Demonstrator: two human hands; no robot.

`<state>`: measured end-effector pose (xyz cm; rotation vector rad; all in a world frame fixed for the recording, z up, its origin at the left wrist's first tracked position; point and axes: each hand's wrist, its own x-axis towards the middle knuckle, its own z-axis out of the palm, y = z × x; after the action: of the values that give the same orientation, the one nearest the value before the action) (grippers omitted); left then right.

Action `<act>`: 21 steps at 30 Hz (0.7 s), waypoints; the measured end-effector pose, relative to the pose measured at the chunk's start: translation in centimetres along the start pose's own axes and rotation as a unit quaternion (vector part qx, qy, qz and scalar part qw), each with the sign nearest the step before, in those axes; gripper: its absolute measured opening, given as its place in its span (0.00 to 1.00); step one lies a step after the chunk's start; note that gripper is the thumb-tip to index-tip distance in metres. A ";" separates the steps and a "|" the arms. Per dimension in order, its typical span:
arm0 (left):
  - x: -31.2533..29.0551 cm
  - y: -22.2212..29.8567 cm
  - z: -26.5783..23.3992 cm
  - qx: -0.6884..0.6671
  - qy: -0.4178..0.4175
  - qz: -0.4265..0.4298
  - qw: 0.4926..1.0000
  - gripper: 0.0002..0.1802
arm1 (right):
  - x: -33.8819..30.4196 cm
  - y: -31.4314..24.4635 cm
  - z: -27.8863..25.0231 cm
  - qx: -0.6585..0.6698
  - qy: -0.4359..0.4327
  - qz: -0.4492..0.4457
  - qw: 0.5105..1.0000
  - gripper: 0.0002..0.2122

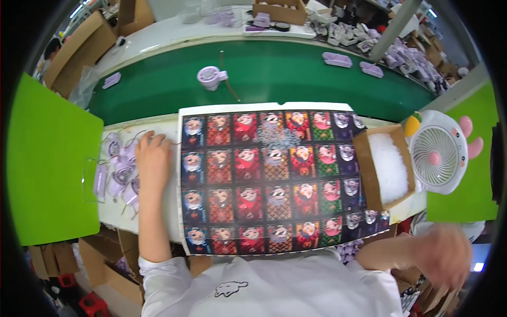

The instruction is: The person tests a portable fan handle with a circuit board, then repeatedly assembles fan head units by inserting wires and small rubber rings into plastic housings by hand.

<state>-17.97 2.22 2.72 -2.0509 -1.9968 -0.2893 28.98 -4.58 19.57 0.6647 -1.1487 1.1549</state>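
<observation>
On the left of the bench, my left hand point(154, 158) rests with its fingers stretched and slightly apart, palm down. Next to its fingers lies a group of lilac fan housings point(122, 171) with thin wires; whether the fingertips touch one is hidden. My right hand point(446, 256) is at the lower right, past the bench edge, smeared by motion. Before me lies a large sheet point(248, 182) printed with rows of colourful cartoon pictures. A small heap of clear bits point(277, 138) is on its upper middle.
An open cardboard box point(372, 174) of small white pieces stands right of the sheet, beside a white desk fan point(435, 153) with pink ears. Across the green conveyor belt point(274, 74) lie a lilac fan unit point(210, 78) and lilac shells point(337, 59). Bright green panels point(55, 164) flank the bench.
</observation>
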 end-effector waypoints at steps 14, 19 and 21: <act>-1.2 -0.1 -4.1 -0.443 0.171 -0.165 0.864 0.04 | -13.5 19.4 -11.8 -0.684 -0.237 0.401 0.561 0.07; -5.3 10.7 -4.7 -0.792 0.004 -0.262 0.552 0.04 | -13.5 21.6 -11.9 -0.710 -0.299 0.392 0.502 0.06; -6.6 14.2 -4.4 -0.817 -0.037 -0.233 0.526 0.05 | -12.9 21.6 -11.6 -0.708 -0.286 0.383 0.520 0.04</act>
<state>-3.81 -5.71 4.09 -1.6822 -2.3409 -3.2215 13.00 7.96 0.79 -0.9712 -2.5537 0.1892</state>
